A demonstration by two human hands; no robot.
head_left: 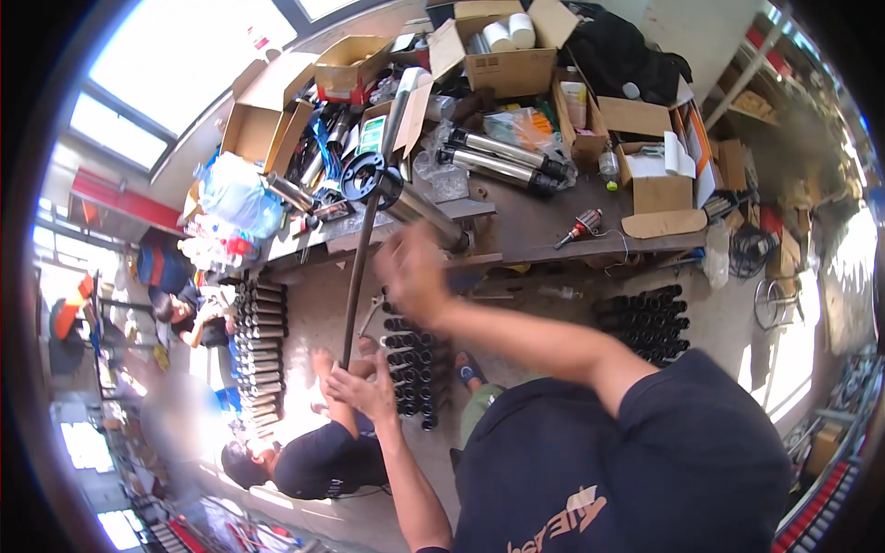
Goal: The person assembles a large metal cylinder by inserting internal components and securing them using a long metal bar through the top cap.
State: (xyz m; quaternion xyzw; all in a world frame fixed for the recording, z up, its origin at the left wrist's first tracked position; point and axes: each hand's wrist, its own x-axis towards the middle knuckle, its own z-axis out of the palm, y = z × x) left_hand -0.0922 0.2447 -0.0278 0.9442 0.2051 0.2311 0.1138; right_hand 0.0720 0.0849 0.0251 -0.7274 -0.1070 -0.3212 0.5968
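Observation:
A long dark rod (359, 263) slants up from my left hand (366, 391), whose fingers close round its lower end. Higher up, the rod passes in front of a black round flange with holes (361, 176). Beside the flange, a shiny metal tube (431, 214) lies at the bench edge. My right hand (412, 274) is raised just right of the rod, near the tube's lower end. Motion smears its fingers, so I cannot see whether they hold anything. A paler bar (401, 103) extends upward beyond the flange.
The workbench (590, 217) carries steel cylinders (502, 161), a red-handled tool (583, 226) and open cardboard boxes (512, 69). Black cylindrical parts (415, 369) stand in rows on the floor below. A co-worker in a dark shirt (327, 465) sits close by my left arm; another person (198, 313) is farther left.

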